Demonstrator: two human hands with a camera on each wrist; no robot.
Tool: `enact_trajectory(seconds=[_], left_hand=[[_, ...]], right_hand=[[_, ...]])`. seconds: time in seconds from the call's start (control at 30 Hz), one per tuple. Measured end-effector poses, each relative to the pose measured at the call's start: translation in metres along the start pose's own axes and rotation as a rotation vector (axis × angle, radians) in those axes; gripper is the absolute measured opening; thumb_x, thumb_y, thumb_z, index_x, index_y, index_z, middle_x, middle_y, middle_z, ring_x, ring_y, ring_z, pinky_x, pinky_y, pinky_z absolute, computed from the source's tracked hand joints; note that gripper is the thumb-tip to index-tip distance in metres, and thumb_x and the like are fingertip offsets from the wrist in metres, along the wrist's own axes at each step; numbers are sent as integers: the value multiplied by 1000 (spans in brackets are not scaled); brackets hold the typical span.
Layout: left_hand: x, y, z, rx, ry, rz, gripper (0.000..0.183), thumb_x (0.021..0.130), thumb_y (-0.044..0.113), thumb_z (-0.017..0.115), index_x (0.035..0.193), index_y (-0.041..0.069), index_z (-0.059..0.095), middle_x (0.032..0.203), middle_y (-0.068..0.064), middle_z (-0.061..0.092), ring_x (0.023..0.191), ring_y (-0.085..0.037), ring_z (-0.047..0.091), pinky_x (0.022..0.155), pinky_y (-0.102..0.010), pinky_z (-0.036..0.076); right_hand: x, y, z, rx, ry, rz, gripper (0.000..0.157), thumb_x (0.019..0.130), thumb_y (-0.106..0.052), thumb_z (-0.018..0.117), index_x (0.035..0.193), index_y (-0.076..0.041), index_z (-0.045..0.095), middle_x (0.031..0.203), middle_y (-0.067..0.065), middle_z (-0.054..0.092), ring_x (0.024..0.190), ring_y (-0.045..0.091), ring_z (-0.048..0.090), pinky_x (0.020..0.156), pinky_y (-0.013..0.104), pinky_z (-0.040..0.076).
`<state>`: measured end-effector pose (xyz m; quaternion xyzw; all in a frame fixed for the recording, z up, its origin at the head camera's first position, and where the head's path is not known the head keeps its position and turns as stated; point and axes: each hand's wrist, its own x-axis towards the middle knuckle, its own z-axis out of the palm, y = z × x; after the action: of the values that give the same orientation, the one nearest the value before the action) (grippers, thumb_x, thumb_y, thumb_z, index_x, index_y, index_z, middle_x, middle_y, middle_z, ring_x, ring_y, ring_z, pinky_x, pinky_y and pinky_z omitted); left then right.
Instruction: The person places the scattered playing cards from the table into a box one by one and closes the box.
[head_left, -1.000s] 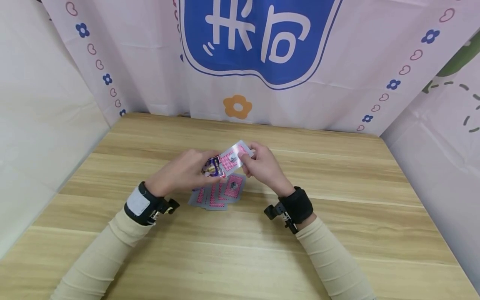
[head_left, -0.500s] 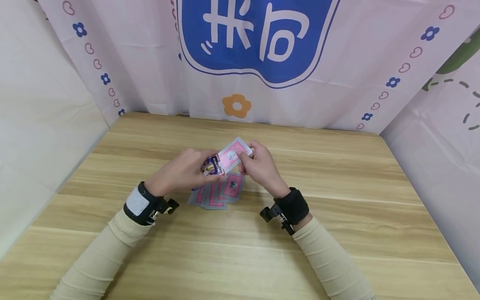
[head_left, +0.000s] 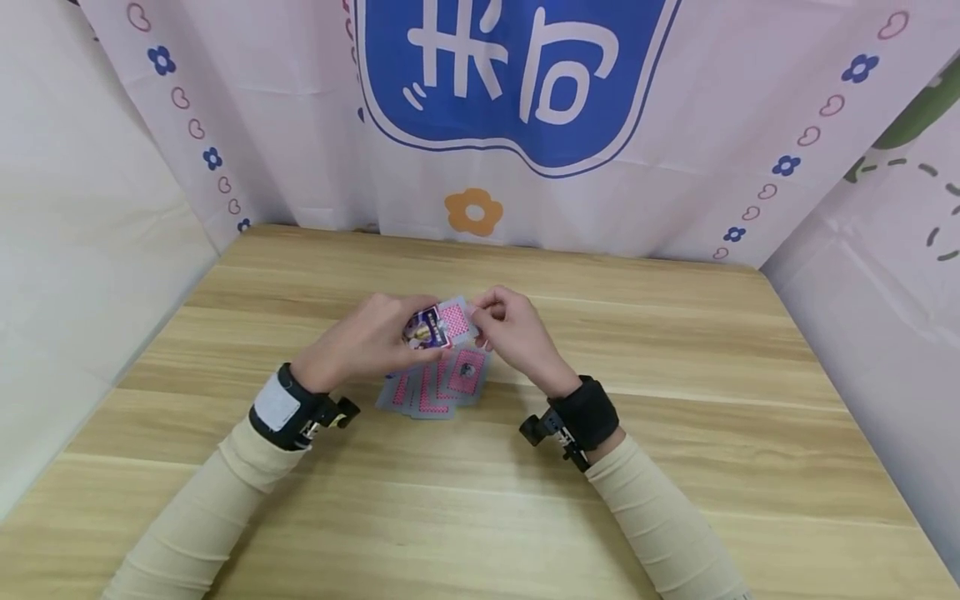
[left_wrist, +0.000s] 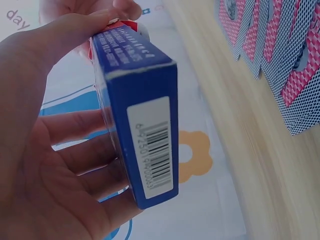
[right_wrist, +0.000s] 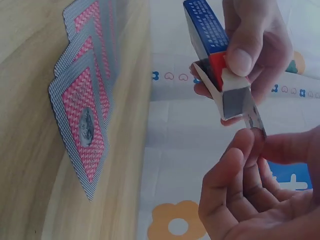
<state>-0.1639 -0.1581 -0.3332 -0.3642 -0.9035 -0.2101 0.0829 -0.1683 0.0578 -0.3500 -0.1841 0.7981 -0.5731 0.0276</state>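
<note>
Here, the blue card box (head_left: 426, 330) is held up above the table (head_left: 480, 508), its mouth turned toward the right hand (head_left: 517, 335). Inside that mouth, the right-wrist view shows a flat grey face filling the opening, and a whitish, ragged flap (right_wrist: 233, 82) beside a red edge of the box. One playing card (head_left: 454, 320) sticks part of the way out of the box, showing a pink checkered back with a pale grey border; the rest of it is hidden. The right hand pinches this card's outer end between thumb and finger, its other fingers curled. On the far side from the mouth, the left hand (head_left: 367, 340) grips the box, thumb along one edge and fingers spread around the other side. A white barcode label (left_wrist: 155, 150) is on the end of the box facing the left wrist. On the table, on the person's side of the box and lower than it, several overlapping cards (head_left: 467, 372) lie fanned, pink backs up. The tabletop has a pale wood grain and reaches out all around beneath the box. Beyond the box hangs a white cloth (head_left: 300, 125) bearing an orange flower (head_left: 454, 215) and a blue emblem (head_left: 487, 117) with white characters; pale fabric walls rise to the box's left and right.
</note>
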Motion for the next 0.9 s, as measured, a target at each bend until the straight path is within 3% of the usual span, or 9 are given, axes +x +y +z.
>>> enact_trajectory(seconds=[0.1,0.27,0.63,0.83,0.9], left_hand=[[0,0,1,-1,1,18,59,76,42,74,116,2,59,78,2,63,58,-3,55,44,-22,48],[0,1,2,-16,-15,31,58,78,42,73,119,4,58,80,3,63,59,-4,55,45,-22,49],[0,3,5,-26,-41,48,58,79,42,72,118,2,57,78,1,63,57,-3,55,43,-20,49],[-1,5,4,-32,-52,44,57,79,42,73,117,3,57,76,1,62,56,-2,55,42,-20,48],[-1,6,4,-31,-54,37,58,79,42,73,118,2,57,77,1,63,57,-3,56,43,-21,49]], right_hand=[[-1,0,-1,-9,-10,-29,5,92,-6,59,91,-3,63,76,16,64,67,32,60,52,26,47],[-1,-1,2,-34,-89,-78,5,91,-6,62,92,-2,65,79,13,64,69,31,59,57,32,51],[-1,3,2,-54,-153,12,8,88,-17,68,92,-10,68,84,6,65,79,31,60,62,30,46],[-1,6,1,-82,-165,23,12,87,-23,68,93,-12,68,87,5,66,78,20,60,66,33,49],[1,7,-1,-76,-177,34,15,91,-27,64,92,-12,68,89,7,66,80,22,60,68,38,51]])
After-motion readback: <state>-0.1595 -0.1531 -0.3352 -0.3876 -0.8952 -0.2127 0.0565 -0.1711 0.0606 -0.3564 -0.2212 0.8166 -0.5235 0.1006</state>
